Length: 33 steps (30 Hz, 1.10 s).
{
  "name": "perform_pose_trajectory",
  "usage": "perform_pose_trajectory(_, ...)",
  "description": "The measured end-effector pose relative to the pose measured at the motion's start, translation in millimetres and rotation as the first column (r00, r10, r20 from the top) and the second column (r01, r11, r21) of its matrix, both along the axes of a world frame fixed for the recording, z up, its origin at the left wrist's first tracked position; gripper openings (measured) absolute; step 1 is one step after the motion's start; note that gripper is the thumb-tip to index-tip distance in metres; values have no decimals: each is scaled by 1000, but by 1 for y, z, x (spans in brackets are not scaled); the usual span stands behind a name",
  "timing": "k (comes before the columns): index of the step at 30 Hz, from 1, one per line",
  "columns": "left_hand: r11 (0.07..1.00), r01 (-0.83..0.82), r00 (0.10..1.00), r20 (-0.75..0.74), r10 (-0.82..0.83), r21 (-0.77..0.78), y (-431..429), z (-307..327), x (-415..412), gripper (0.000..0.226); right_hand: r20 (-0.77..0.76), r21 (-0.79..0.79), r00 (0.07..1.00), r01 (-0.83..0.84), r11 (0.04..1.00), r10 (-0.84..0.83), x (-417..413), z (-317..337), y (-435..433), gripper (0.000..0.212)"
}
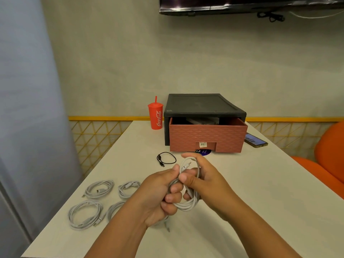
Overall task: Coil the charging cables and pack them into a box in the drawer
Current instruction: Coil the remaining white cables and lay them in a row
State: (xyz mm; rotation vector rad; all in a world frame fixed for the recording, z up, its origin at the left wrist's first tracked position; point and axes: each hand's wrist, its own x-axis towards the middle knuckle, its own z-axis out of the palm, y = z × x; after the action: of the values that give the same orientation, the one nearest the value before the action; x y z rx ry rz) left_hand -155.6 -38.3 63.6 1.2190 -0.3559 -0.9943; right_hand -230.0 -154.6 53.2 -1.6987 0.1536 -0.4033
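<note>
A: Where's the cable being worked on?

B: The white charging cable (188, 205) is held off the worktop (251, 202) as a bundle of loops between both hands, in front of the red drawer (206, 136), which stands pulled open. The left hand (158, 194) has its grip curled round the near side of the loops. The right hand (206, 180) pinches the far side, and a plug end shows beside its fingers at the top.

A: What would make this step go well?

B: I'd say hold the loops flat and even in the left grip, then let the right hand wind the free end round the middle of the bundle. Tuck the plug under so nothing springs open. A loose end seems to trail below the left hand, so gather that in first.

A: And the others?

B: Four coiled white cables (99, 189) lie at the left of the worktop, close together. A black cable (166, 158) sits loosely looped just beyond the hands, and probably wants tightening. Something dark (202, 120) lies inside the drawer; it's likely the box, though I can't tell for sure. None of the cables I can see are packed yet
</note>
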Motion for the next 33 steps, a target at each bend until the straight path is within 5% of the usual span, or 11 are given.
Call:
perform_pose_trajectory(8, 988, -105, 982, 171, 85, 111, -8, 0, 9, 42, 96, -171, 994, 61, 983, -45, 11, -4, -2, 22)
perform_pose_trajectory(13, 995, -68, 994, 88, 61, 75, -10, -5, 18, 45, 42, -215, 998, 56, 975, -48, 11, -3, -7, 15)
perform_pose_trajectory(20, 994, 18, 993, -116, -31, -110, 0, -17, 27, 36, 134, 171, 985, 82, 982, -105, 9, -3, -8, 12)
perform_pose_trajectory(33, 993, 91, 915, 387, -113, 75, -5, -14, 9, 12, 108, 32, 983, 147, 989, -150, 11, -4, -1, 15)
